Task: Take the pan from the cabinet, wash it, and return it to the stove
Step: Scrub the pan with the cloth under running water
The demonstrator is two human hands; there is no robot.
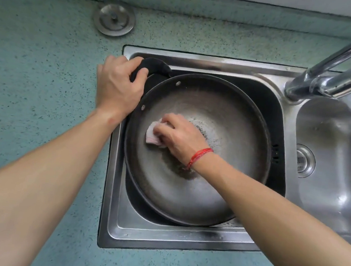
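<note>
A wide dark pan with a worn grey inside lies tilted in the left basin of the steel sink. Its black loop handle points to the upper left. My left hand is closed around that handle at the sink's corner. My right hand, with a red string on the wrist, presses a folded pinkish-white cloth against the pan's inner floor, left of centre. Dark specks and residue mark the pan's middle.
A chrome faucet rises at the upper right, its spout over the right basin, which has a drain. A metal sink plug rests on the speckled teal counter behind the sink.
</note>
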